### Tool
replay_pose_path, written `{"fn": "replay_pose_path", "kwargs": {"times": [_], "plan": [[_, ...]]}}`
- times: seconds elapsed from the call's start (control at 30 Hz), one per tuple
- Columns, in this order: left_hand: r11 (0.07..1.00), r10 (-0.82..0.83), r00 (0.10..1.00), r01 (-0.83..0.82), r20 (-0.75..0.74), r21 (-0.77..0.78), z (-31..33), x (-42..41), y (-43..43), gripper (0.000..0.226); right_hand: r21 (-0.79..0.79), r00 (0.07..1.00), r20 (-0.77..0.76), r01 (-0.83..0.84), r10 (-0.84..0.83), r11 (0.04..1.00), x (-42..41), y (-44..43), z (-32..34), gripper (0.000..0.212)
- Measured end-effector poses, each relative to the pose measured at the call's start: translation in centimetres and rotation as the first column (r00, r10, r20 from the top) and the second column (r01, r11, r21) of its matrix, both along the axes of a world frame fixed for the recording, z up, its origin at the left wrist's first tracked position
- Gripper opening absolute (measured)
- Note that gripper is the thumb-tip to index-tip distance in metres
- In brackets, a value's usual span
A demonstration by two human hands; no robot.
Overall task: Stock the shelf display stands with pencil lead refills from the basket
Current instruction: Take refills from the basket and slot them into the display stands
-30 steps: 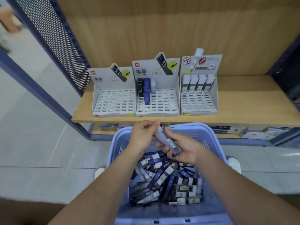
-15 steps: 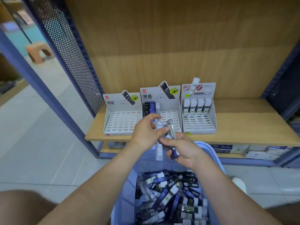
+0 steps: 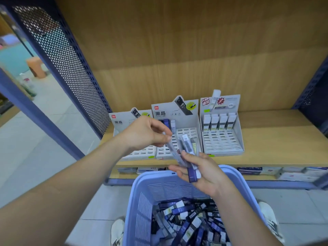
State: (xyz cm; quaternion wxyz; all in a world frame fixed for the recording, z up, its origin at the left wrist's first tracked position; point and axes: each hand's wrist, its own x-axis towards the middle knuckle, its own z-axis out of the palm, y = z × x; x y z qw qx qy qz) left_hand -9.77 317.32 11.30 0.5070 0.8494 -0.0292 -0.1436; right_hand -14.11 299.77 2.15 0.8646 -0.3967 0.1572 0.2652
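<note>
Illumination even, moderately bright and diffuse; the source is out of view. Shadows are faint and soft-edged, and a cool blue cast lies over the whole frame. Wide-angle distortion is strong: the perforated panel (image 3: pixel 58 68) at upper left bows and leans. The background at far left is out of focus. Motion smear shows on the single refill (image 3: pixel 173 150) pinched by the left hand (image 3: pixel 145 134). The bundle of refills (image 3: pixel 188 146) gripped in the right hand (image 3: pixel 204 173) reads sharper. Lower corners are soft.

**Open above, walled at the sides**

Air above the stands (image 3: pixel 165 112) is open to the back panel (image 3: pixel 177 77). A mesh panel (image 3: pixel 71 82) walls the shelf's (image 3: pixel 276 139) left end, a dark post (image 3: pixel 312 89) its right. Refills (image 3: pixel 219 122) fill the right stand's (image 3: pixel 221 144) back row. The basket (image 3: pixel 142 201) stands just before the shelf edge.
</note>
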Motion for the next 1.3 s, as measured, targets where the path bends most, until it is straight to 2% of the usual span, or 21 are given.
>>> {"fn": "replay_pose_path", "kwargs": {"times": [0.1, 0.2, 0.27, 0.33, 0.43, 0.53, 0.6, 0.7, 0.77, 0.87, 1.0, 1.17, 1.3], "plan": [[0.989, -0.081, 0.996, 0.078, 0.020, 0.128, 0.5, 1.2, 0.8, 0.014, -0.023, 0.999, 0.002, 0.051, -0.051, 0.998, 0.9, 0.0, -0.1, 0.036], [0.976, -0.109, 0.993, 0.099, 0.042, 0.193, 0.0, 2.3, 1.5, 0.025, -0.115, 0.994, 0.096, 0.072, -0.061, 0.991, 2.0, 0.3, -0.2, 0.035], [0.981, -0.098, 0.994, 0.090, 0.040, 0.173, -0.4, 3.0, 1.6, 0.030, -0.231, 0.984, 0.171, 0.082, -0.043, 0.969, 2.7, 0.6, -0.4, 0.037], [0.984, -0.089, 0.995, 0.081, 0.044, 0.156, -0.4, 3.8, 1.8, 0.030, -0.314, 0.971, 0.236, 0.115, -0.039, 0.942, 3.4, 0.9, -0.5, 0.028], [0.989, -0.090, 0.996, 0.088, 0.012, 0.118, -0.2, 5.4, 2.4, 0.028, -0.324, 0.966, 0.252, 0.140, -0.058, 0.936, 4.5, 1.3, -0.9, 0.018], [0.997, -0.068, 0.997, 0.070, -0.046, 0.039, -0.2, 7.2, 2.5, 0.023, -0.385, 0.958, 0.267, 0.201, -0.100, 0.901, 6.0, 1.9, -1.7, 0.024], [0.998, -0.038, 0.998, 0.040, -0.057, 0.041, -0.7, 8.6, 2.2, 0.017, -0.434, 0.948, 0.291, 0.249, -0.127, 0.866, 7.1, 2.4, -2.3, 0.023], [0.976, 0.019, 0.995, -0.040, 0.099, 0.214, -2.4, 11.2, 1.7, 0.009, -0.405, 0.923, 0.327, 0.331, -0.203, 0.853, 8.8, 2.9, -2.5, 0.013], [0.958, 0.054, 0.975, -0.111, 0.214, 0.265, -3.5, 12.5, 1.1, 0.011, -0.398, 0.908, 0.318, 0.390, -0.273, 0.831, 10.1, 2.6, -2.9, 0.014], [0.918, 0.004, 0.951, -0.127, 0.311, 0.377, -4.8, 13.4, 0.2, 0.013, -0.425, 0.897, 0.309, 0.428, -0.316, 0.798, 10.9, 1.0, -4.0, 0.013], [0.865, -0.109, 0.933, -0.082, 0.344, 0.495, -6.8, 14.2, -0.5, 0.019, -0.451, 0.911, 0.263, 0.406, -0.316, 0.795, 10.4, -0.3, -6.3, 0.006], [0.774, -0.277, 0.891, -0.015, 0.359, 0.633, -9.0, 14.5, -1.0, 0.015, -0.469, 0.939, 0.250, 0.330, -0.235, 0.819, 9.9, 0.0, -7.5, 0.013], [0.754, -0.321, 0.886, 0.026, 0.334, 0.656, -10.1, 14.5, -1.1, 0.012, -0.427, 0.930, 0.263, 0.351, -0.257, 0.833, 10.0, 0.1, -7.6, 0.015]]}}
